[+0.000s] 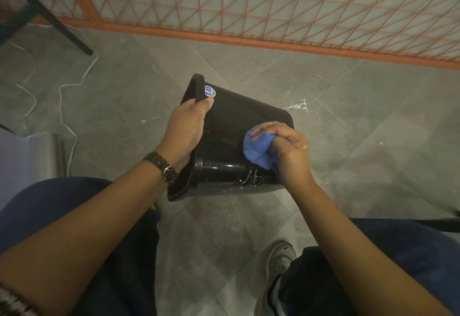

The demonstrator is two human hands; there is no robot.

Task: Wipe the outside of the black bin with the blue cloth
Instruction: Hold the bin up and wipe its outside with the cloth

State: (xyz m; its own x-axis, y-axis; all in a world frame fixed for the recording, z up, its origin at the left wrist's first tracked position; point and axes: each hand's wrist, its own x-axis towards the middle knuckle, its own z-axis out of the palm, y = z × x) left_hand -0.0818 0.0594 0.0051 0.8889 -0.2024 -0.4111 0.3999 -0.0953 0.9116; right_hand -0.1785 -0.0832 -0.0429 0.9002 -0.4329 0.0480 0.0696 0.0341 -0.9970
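Observation:
The black bin (234,121) lies tipped on its side above the grey floor, its open mouth to the left and its base to the right. A white price sticker sits near its rim. My left hand (185,129) grips the rim, thumb on the outer wall. My right hand (286,149) presses a bunched blue cloth (257,150) against the bin's outer side, near the base. White smears show on the wall just below the cloth.
An orange metal grille (273,12) runs along the back. A dark furniture leg (49,17) slants at the top left, and a thin white cord (72,86) trails over the floor. My knees and a grey shoe (280,261) fill the lower view.

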